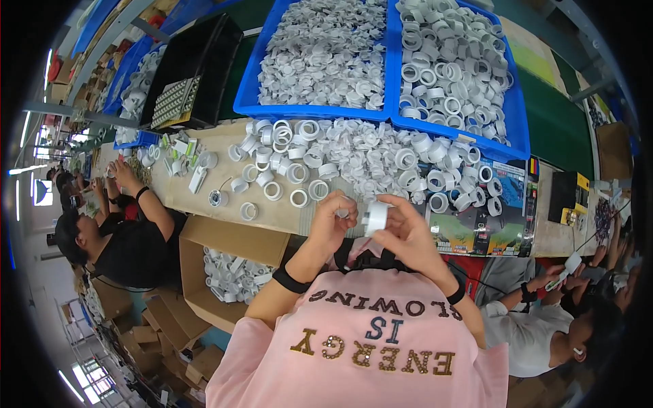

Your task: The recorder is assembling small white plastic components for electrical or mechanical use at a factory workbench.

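"Can your left hand point(335, 221) slide left?"

"Yes, low along the table's near edge: bare tan tabletop point(275, 216) lies there, with a few scattered white rings point(249, 211) for you to skirt."

"And straight ahead of you?"

"The heap of thin white pieces point(364, 153) stands in your way, then the blue bins point(520, 129)."

"Your right hand point(410, 234)?"

"Loose rings crowd ahead; beyond, the printed sheet point(513, 231) gives you room."

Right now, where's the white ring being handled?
Head view, just right of centre: the white ring is in the right hand, beside the left hand, on the wearer's side of the loose white parts.
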A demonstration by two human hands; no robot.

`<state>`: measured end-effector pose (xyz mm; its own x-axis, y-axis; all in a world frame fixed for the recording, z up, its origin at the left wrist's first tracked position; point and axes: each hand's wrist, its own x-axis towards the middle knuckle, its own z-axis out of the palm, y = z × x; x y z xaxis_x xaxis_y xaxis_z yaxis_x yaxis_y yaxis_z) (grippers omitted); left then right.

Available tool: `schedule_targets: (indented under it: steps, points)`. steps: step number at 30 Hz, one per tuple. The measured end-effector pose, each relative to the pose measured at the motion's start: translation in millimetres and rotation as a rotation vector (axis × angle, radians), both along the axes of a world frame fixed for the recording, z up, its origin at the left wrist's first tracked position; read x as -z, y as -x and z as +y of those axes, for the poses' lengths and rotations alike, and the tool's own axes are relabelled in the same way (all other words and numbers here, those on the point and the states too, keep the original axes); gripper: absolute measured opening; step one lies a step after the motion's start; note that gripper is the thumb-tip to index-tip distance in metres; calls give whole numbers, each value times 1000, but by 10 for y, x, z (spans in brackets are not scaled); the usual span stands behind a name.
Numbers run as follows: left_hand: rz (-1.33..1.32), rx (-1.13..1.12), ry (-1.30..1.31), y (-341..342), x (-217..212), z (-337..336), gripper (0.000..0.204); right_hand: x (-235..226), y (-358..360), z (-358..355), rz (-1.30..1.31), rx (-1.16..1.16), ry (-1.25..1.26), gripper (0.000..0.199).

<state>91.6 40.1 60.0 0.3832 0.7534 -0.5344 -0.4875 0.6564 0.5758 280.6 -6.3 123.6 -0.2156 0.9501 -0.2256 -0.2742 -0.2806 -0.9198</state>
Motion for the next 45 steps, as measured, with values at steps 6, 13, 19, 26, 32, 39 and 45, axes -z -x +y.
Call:
schedule_targets:
  steps: [6, 13, 19, 26, 32, 39, 45]
  points:
    - [-24, 35, -30, -184, -295, -44, 25, 84, 147, -98, -190, 32, -166, 60]
    - [-195, 125, -187, -257, -559, -55, 44, 40, 113, -76, -249, 46, -153, 57]
    - [-163, 159, -145, -279, -601, -90, 46, -28, 105, -100, -318, 19, -165, 57]
    - [149, 263, -378, -380, -791, -201, 46, -243, 81, -163, -679, 33, -431, 63]
    - [243, 350, -625, -351, -541, -6, 49, 265, -151, 83, 33, -110, 159, 43]
    - [518, 359, -517, 5, -22, -81, 34, 964, -734, 186, -593, 69, 148, 37]
    - [302, 265, -62, -152, 5, -144, 20, 1612, -1142, 319, -1453, 90, -78, 28]
